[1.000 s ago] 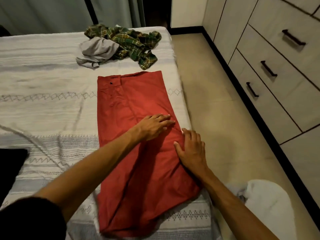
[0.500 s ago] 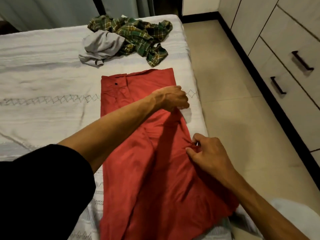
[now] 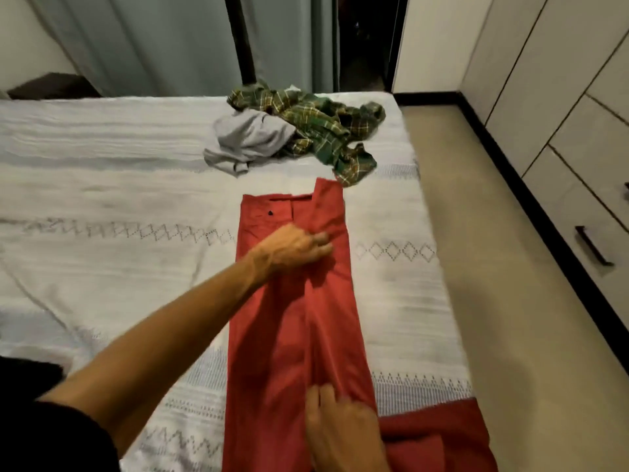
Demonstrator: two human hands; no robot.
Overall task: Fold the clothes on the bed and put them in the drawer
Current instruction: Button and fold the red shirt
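White bedding with stitched diamond and zigzag bands covers the bed [image 3: 112,185], which fills most of your view. Along the far side hang grey-blue curtains [image 3: 170,42], and to your right a beige floor [image 3: 510,301] runs beside a wall of pale drawers [image 3: 585,137] with dark bar handles.

Your red trousers [image 3: 292,318] lie lengthwise on the right part of the bed, waistband at the far end with a dark button showing, legs running back toward you. The right edge is folded in over the middle, leaving a long crease down the length. Near the bottom right corner more red cloth spills over the bed's edge toward the floor.

Beyond the waistband, near the far right corner of the bed, sits a crumpled green plaid shirt [image 3: 320,127], its near corner just beside the trousers' folded edge. A rumpled grey garment [image 3: 248,137] lies touching the shirt's left side.

Your left hand [image 3: 292,247] rests on the trousers just below the waistband, fingers laid out fairly flat and pressing the folded flap down; the fingertips are blurred, so whether they pinch any cloth is hard to say. Your right hand [image 3: 340,427] lies on the lower part of the trousers at the crease, fingers extended and pointing away from you, flat on the fabric and gripping nothing.
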